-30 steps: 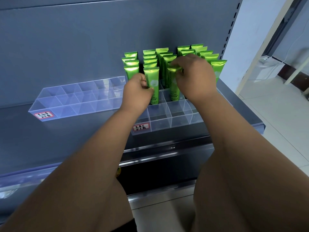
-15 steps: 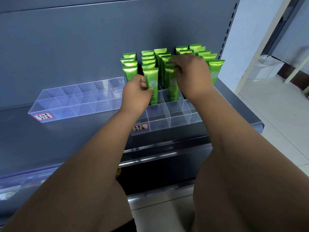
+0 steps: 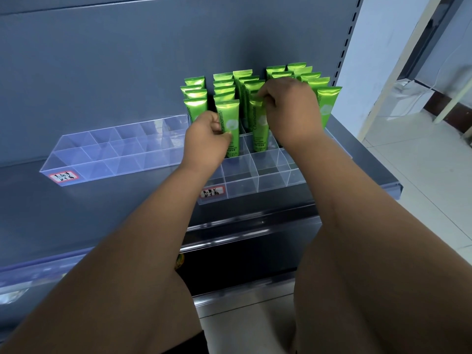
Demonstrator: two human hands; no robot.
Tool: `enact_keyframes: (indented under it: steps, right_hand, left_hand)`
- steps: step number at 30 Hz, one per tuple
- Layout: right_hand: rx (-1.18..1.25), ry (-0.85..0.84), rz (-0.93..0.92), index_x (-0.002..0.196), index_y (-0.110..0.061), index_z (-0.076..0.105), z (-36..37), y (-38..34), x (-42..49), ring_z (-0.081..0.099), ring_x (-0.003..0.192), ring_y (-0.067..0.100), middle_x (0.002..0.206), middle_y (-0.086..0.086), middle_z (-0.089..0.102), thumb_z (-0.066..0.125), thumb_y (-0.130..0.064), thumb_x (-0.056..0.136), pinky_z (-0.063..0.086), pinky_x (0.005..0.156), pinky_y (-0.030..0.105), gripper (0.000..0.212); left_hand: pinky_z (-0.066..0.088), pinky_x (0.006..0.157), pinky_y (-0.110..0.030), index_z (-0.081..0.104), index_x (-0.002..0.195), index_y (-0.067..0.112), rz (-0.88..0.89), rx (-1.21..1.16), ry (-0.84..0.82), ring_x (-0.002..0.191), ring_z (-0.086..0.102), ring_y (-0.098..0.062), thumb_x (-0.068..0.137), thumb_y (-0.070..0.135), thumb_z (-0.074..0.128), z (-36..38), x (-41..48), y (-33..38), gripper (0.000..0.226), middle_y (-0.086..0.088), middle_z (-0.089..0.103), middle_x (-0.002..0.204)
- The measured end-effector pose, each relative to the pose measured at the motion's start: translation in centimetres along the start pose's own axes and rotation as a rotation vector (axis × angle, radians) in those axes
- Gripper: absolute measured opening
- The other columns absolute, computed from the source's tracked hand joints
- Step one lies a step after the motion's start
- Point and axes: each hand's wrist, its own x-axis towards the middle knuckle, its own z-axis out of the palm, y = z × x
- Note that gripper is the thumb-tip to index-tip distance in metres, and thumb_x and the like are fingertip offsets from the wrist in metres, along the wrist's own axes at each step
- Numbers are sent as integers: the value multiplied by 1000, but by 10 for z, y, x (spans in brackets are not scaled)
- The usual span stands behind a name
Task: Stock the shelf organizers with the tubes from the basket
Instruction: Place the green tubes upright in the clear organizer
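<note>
**Both hands seating green tubes in the right-hand organizer**

The left hand [image 3: 208,139] is pinching a glossy green plastic tube lettered "Chamomile" [image 3: 228,123], its grip clamped on the tube's lower left edge. The tube is standing upright in a middle compartment of the clear acrylic divided organizer [image 3: 251,175] sitting on the grey metal shelf [image 3: 367,154]. The right hand [image 3: 290,111] is closing its fingertips on the crimped top of a second upright green tube [image 3: 260,129] one column to the right. More matching green tubes [image 3: 323,98] are filling the rows behind, near the shelf's back panel. The organizer's front compartments are holding nothing. A second clear divided organizer [image 3: 115,152] is lying just to the left, tubeless, with a red-bordered handwritten label [image 3: 63,177] on its front.
</note>
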Motion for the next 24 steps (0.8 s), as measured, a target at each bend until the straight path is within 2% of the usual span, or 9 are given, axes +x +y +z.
enact_keyframes:
  steps: [12,17,22,24]
  right_hand:
    - [-96,22,-39,98,-10,76,-3,-7,-3,63,77,38,95,11,70,49,-1,74,52,58,38,37]
    - [-156,36,-57,93,-11,73,-4,-11,-5,61,84,35,90,8,69,49,-4,73,53,58,38,32]
    - [-179,37,-76,88,-10,71,-5,-15,-7,58,89,32,88,6,68,47,-6,72,52,57,39,29]
    - [-181,54,-86,87,-9,71,-7,-20,-9,58,91,32,87,5,67,47,-8,74,51,57,39,27]
  left_hand:
    - [48,68,-28,52,94,11,-16,-13,-6,78,51,-16,87,3,70,-2,-4,6,21,-6,52,87]
    - [53,73,-29,56,97,14,-34,9,11,86,60,-18,88,5,69,-7,-6,11,18,-1,60,92]
    - [54,79,-26,62,120,8,-72,45,11,99,66,-20,90,9,68,-12,-10,19,31,-3,67,105]
    - [53,78,-29,65,112,9,-106,92,18,94,65,-24,88,9,65,-15,-14,27,24,-7,70,102]
